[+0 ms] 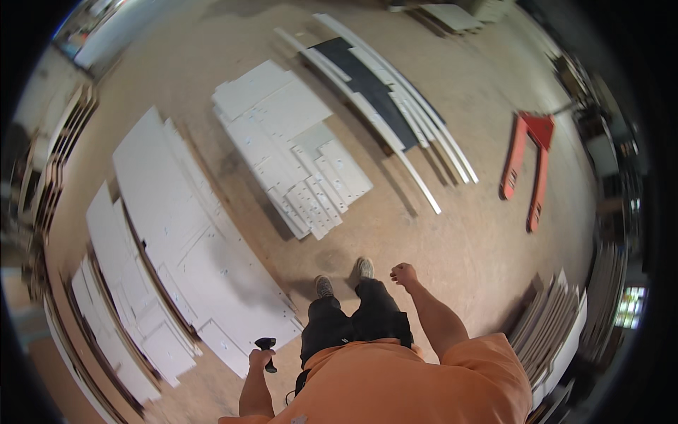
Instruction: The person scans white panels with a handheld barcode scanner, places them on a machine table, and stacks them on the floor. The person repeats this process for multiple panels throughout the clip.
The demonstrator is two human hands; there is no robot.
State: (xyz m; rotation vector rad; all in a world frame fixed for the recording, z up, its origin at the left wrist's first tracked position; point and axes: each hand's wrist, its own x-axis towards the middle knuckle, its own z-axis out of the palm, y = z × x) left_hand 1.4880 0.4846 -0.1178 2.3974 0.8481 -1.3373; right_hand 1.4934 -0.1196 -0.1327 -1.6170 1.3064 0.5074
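Note:
I stand on a bare workshop floor, looking down at my dark trousers and grey shoes. My left hand (260,358) grips a small black tool (267,349) by its handle at my left side, just beside the nearest stack of white panels (183,240). My right hand (404,273) is curled into a fist with nothing in it, held out in front of my right leg above the floor.
Stacks of white boards lie on the floor: large panels at left (120,311), smaller drilled pieces (296,152) ahead, long white strips with a dark panel (374,92) beyond. A red pallet jack (528,159) stands at right. More boards (558,332) lean at lower right.

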